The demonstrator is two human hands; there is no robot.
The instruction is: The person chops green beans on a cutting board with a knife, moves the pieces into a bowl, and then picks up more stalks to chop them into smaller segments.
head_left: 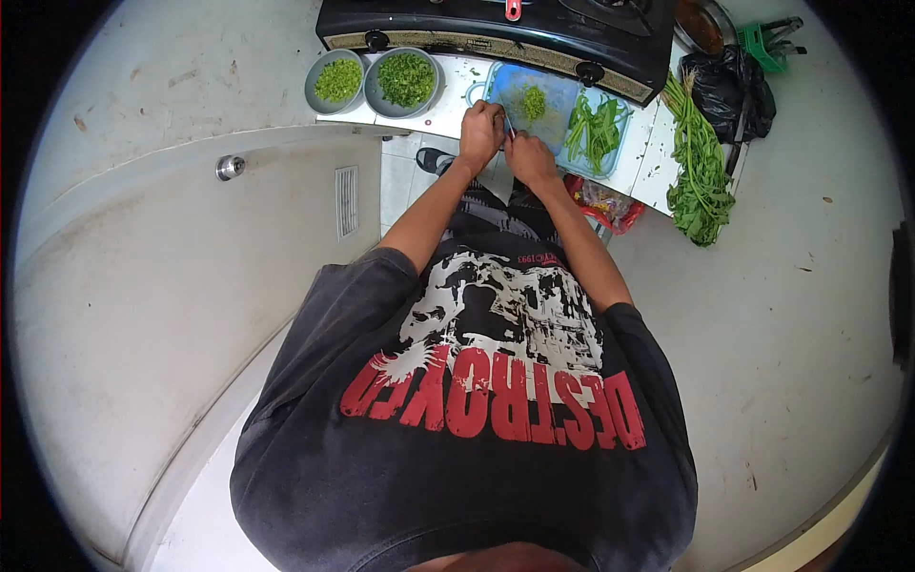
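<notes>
My left hand (482,133) is closed at the near left edge of the blue cutting board (562,84), its fingertips close to a thin knife blade (509,122). What those fingers pinch, if anything, is too small to tell. Wrapped round the knife's handle, my right hand (531,158) sits just right of the left one. Beyond both hands, a small heap of chopped greens (533,102) lies on the board. Leafy green stalks (595,132) rest on its right part.
Two grey bowls of chopped greens, one light (337,81) and one darker (405,80), stand at left. A black gas stove (496,33) spans the back. Right of the board lie a long bunch of leafy greens (701,172) and a black plastic bag (732,95).
</notes>
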